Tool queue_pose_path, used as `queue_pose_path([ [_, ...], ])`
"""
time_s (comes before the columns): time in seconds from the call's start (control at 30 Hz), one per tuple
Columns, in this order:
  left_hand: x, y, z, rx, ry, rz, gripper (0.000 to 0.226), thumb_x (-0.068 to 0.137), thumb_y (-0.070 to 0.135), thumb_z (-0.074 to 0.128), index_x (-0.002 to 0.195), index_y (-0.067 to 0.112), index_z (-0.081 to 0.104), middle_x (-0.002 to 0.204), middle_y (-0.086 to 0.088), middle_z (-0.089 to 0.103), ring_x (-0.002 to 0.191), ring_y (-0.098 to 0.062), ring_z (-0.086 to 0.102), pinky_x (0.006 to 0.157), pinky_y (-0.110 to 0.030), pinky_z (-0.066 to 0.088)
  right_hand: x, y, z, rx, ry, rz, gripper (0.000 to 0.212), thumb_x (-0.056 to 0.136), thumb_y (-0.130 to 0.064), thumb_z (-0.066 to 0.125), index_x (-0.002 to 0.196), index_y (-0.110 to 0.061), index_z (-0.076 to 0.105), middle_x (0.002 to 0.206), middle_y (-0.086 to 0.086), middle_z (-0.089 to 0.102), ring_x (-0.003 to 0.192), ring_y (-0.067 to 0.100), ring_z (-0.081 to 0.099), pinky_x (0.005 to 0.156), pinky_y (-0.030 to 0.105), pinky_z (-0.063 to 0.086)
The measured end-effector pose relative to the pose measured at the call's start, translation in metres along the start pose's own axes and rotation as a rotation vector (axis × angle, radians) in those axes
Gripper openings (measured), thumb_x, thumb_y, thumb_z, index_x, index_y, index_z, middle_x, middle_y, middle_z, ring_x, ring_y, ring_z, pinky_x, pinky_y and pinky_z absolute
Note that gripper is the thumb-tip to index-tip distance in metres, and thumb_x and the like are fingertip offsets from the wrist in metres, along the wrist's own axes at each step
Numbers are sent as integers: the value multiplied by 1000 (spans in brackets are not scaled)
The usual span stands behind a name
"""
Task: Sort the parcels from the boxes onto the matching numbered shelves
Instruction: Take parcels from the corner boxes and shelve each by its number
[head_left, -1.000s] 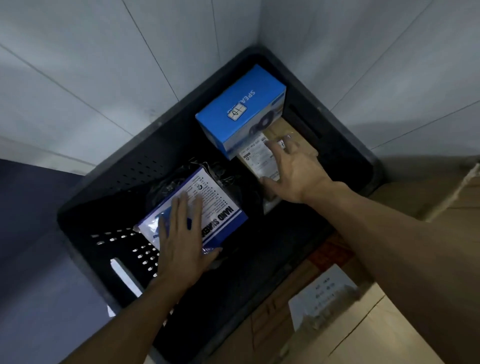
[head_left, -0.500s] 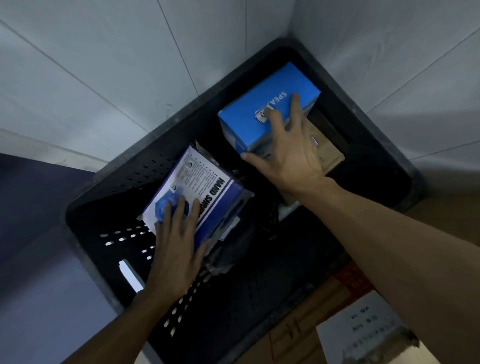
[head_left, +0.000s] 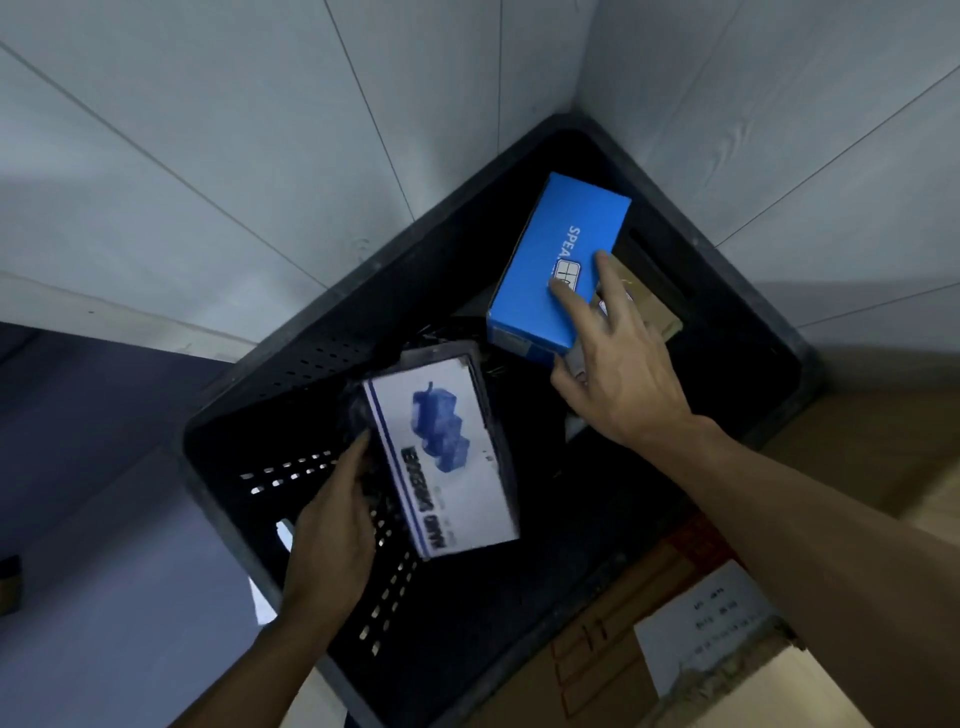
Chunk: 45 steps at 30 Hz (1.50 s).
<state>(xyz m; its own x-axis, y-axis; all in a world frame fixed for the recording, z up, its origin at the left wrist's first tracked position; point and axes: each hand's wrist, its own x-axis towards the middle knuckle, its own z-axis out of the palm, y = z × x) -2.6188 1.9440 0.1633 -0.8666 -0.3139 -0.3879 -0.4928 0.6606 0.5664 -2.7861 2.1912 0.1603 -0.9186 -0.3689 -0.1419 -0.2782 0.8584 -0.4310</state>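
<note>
Left hand (head_left: 332, 525) inside the black crate (head_left: 322, 364), grip holding the white-and-blue packet (head_left: 447, 457) by its edge; right hand (head_left: 623, 374) grip clasps the blue box (head_left: 550, 260), fingers on top.

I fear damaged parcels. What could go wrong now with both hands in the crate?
The left hand grips the white-and-blue packet by one edge only; tilted, it could slip down into the black crate. The right hand holds the blue box shallowly, fingers on top, thumb at a corner; it might tip onto the brown parcel.
</note>
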Motion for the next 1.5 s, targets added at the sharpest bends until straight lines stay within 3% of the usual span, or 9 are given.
queue_pose_path([
  [0.17,-11,27,25,-78,172,-16,64,101,51,40,156,45,8,164,0,12,149,-18,20,118,-45,27,-3,3,9,14,19,28,72,93,-18,60,155,-26,26,164,23,8,133,46,41,91,58,48],
  [0.4,9,61,79,50,159,-85,128,65,90,46,160,16,1,167,-6,-8,151,-41,1,116,-64,15,-6,6,18,47,1,74,75,96,-18,57,158,-32,16,163,21,10,138,45,36,98,61,45],
  [0.63,-10,30,50,18,117,-103,112,86,56,63,156,26,-19,162,13,-28,152,-29,2,119,-47,18,-6,3,22,175,14,103,75,96,-39,60,156,-41,15,159,12,22,131,37,45,99,60,46],
  [0.9,-18,8,33,-239,40,6,73,96,57,36,156,45,-4,162,17,10,138,16,20,109,-23,26,-8,7,25,176,19,83,77,95,-31,61,152,-43,10,154,16,30,116,42,55,87,61,52],
  [1.0,-15,-1,41,-208,15,-104,70,103,32,45,155,40,0,160,-1,22,133,3,29,110,-30,31,-9,6,25,176,18,76,76,96,-30,60,152,-42,11,154,16,30,118,41,53,88,60,52],
  [1.1,-13,-4,46,-234,-41,-240,97,87,51,65,157,42,-2,163,-2,11,140,-19,35,111,-38,37,-10,5,25,194,19,89,73,96,-33,60,152,-42,13,154,13,30,120,39,52,89,60,51],
  [1.23,-13,-2,57,-199,-97,-241,138,59,54,85,155,40,-14,163,9,-20,140,-1,5,112,-29,21,-7,3,23,231,27,130,65,95,-43,58,149,-38,22,149,12,34,118,41,53,87,59,53],
  [1.43,8,-7,51,-173,-14,-87,127,70,8,89,156,40,1,167,7,-8,141,3,10,115,-35,27,-8,6,19,218,55,187,54,103,-30,53,153,-32,31,152,10,35,123,36,52,93,55,51],
  [1.5,17,-9,44,-217,69,-155,123,72,9,88,158,41,6,167,0,1,146,-14,22,114,-43,34,-14,11,16,184,73,188,53,105,-26,47,154,-32,30,156,13,33,125,39,51,93,57,51],
])
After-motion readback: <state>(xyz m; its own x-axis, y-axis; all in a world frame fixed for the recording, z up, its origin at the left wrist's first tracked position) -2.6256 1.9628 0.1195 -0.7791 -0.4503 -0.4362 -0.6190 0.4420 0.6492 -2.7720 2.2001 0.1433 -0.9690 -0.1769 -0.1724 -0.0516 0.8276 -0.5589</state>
